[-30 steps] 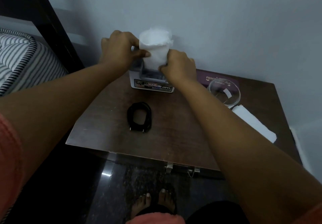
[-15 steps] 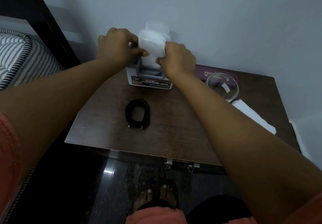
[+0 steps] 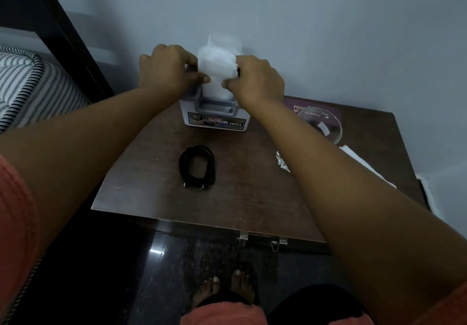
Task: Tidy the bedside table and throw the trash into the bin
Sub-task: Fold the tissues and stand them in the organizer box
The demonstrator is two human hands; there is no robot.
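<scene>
Left grip [image 3: 166,69] & right grip [image 3: 255,79] both pinch white paper [image 3: 217,64], upright in a holder [image 3: 214,118] at table [image 3: 252,198] back by the wall, prob. tucking it in neatly. Cable [image 3: 197,166] lies coiled nearby.

Pale blue wall [image 3: 328,33], dark speckled floor [image 3: 202,256]

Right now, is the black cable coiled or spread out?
Coiled: the cable lies in a tight oval loop on the table.
</scene>
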